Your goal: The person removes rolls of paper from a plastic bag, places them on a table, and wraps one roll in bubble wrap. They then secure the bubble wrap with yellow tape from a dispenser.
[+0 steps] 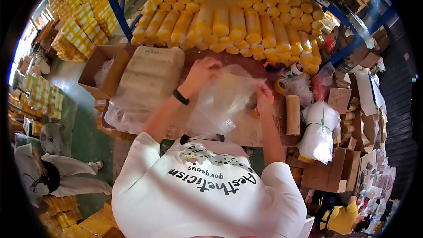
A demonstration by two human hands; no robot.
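Note:
A clear plastic bag [220, 101] is spread over the worktable in front of me. My right hand [264, 98], fingers pressed together, grips the bag's upper right corner. At the bag's upper left is my left hand [204, 74], its fingers curled and blurred; whether they hold the film cannot be made out. A black band circles my left wrist. Left of the bag lies a large wrapped beige bundle [152, 72]. A beige roll [293, 114] stands to the right of my right hand.
Yellow wrapped rolls [233, 22] are piled behind the table [246, 128]. An open carton [108, 70] sits at the left. Tape rolls [280, 85] and a tied bundle of clear bags [321, 128] are on the right. Two people are at the lower left and lower right.

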